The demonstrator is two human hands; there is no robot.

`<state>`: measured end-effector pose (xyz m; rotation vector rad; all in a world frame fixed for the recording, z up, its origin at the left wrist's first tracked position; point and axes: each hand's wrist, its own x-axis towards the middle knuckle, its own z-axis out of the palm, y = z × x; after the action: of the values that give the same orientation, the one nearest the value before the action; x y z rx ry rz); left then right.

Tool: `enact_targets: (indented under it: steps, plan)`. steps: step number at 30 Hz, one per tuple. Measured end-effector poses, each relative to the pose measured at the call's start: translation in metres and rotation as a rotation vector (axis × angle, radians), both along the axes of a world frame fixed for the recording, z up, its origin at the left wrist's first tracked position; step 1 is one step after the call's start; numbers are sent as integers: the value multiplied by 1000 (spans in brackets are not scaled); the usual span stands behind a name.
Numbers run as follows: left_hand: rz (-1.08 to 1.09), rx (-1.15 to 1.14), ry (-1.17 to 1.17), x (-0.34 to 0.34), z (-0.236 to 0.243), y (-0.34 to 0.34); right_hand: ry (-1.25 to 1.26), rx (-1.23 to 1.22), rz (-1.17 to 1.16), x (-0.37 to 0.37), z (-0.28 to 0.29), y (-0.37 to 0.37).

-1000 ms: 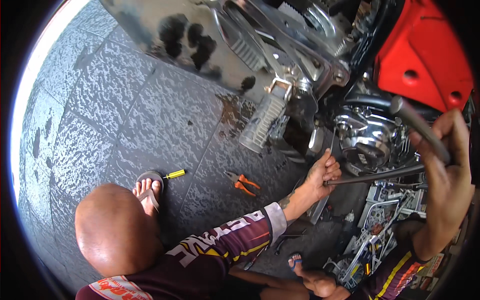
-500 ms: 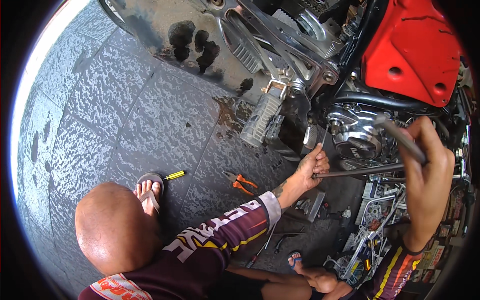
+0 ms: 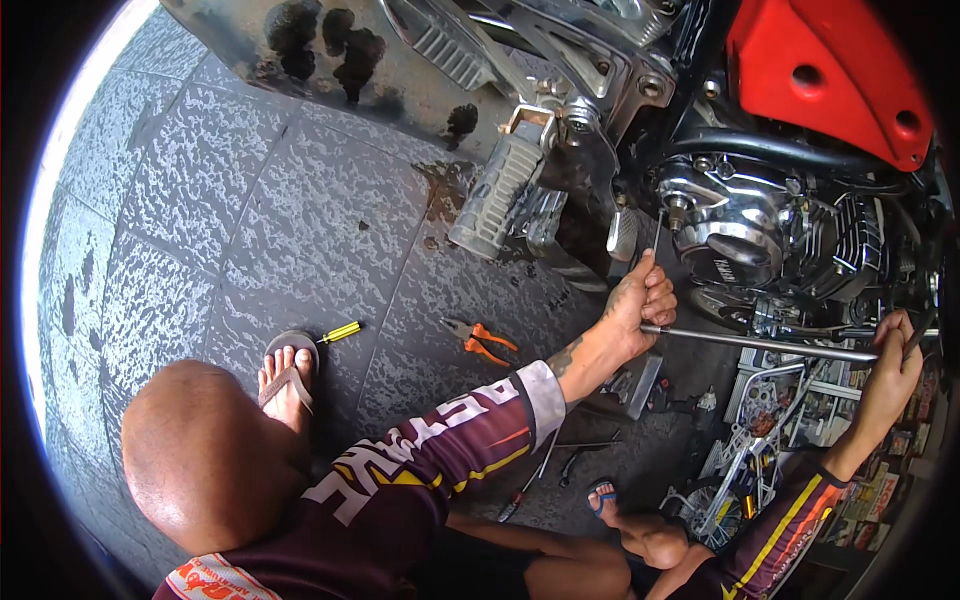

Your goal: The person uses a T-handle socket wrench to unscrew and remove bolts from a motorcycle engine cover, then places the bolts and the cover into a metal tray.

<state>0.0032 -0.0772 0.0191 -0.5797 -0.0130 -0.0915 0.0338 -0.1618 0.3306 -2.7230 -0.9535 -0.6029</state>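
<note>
My left hand is closed around one end of a long metal rod. A thin metal blade or pin rises above its thumb toward the shaft stub on a motorcycle engine. At the rod's other end, my right hand has its fingers wrapped round a grey bar-shaped tool, partly hidden by the hand. The rod's far tip lies against or just beside this hand; I cannot tell which. The gear lever pedal and the ribbed footpeg are left of the engine.
Orange-handled pliers and a yellow-handled screwdriver lie on the stone-tiled floor. My bent left knee is at the lower left. A red side panel overhangs the engine. Metal parts and boxes crowd the right.
My right hand has dropped and moved right, bringing its tool from above the engine to the rod's far end. The motorcycle appears shifted left and up; my left hand keeps its grip.
</note>
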Motion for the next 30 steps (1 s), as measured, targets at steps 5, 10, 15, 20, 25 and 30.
enact_targets:
  steps: [5,10,15,20,25,30]
  plan:
    - [0,-34,15,1,0,0,3,103,-39,24,-4,-38]
    - [7,10,38,0,1,-1,-44,108,-51,44,-16,-88]
    - [-6,40,68,1,2,-3,-55,140,-106,50,-22,-105]
    - [9,60,60,2,1,-2,-55,128,-106,48,-23,-88]
    - [-7,82,91,1,4,-2,-132,225,-84,54,-39,-98]
    - [3,105,124,-1,5,-1,-37,258,-158,69,-46,-133]
